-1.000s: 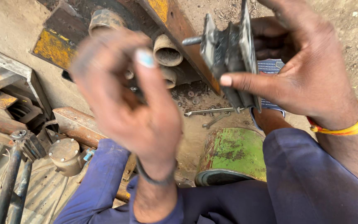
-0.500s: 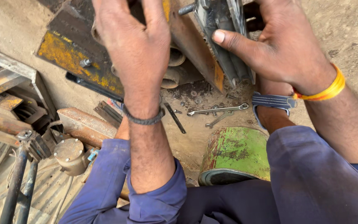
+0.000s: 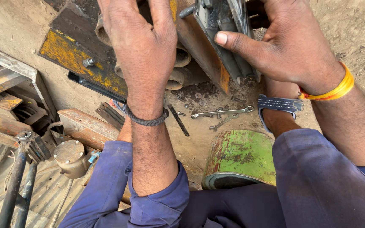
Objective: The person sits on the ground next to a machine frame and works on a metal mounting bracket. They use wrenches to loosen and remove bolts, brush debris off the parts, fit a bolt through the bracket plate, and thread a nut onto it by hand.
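I saw my right hand (image 3: 292, 46) pinching the dark stack of flat steel plates (image 3: 227, 38) against the rusty yellow-painted frame (image 3: 81, 59), my left hand (image 3: 142, 46) pressed flat beside it, bolts and a spanner (image 3: 222, 113) lying unused below: assembly looked unfinished.

Left hand (image 3: 142, 50): fingertips cut off by top edge; grip cannot be told. It hides part of the pipes (image 3: 178, 67) beside the rusty beam (image 3: 199, 50). Metal plate (image 3: 220, 33), right of beam: upper end out of frame. Right hand (image 3: 288, 46) covers its far side.
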